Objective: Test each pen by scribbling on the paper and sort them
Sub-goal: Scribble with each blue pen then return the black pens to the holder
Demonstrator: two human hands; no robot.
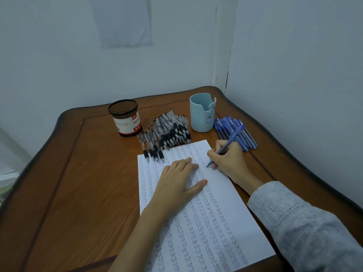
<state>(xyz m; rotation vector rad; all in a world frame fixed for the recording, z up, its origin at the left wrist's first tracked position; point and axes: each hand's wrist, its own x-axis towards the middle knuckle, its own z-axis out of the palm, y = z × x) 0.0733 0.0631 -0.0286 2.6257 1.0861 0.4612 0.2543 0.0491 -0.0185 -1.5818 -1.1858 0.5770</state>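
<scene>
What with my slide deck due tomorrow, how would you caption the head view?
Right hand tests a blue pen on the paper while the left hand presses it flat.

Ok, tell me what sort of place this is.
Likely a writing desk in a home or small office: a wooden table, a mesh pen cup and a blue cup, and paper filled with test scribbles.
</scene>
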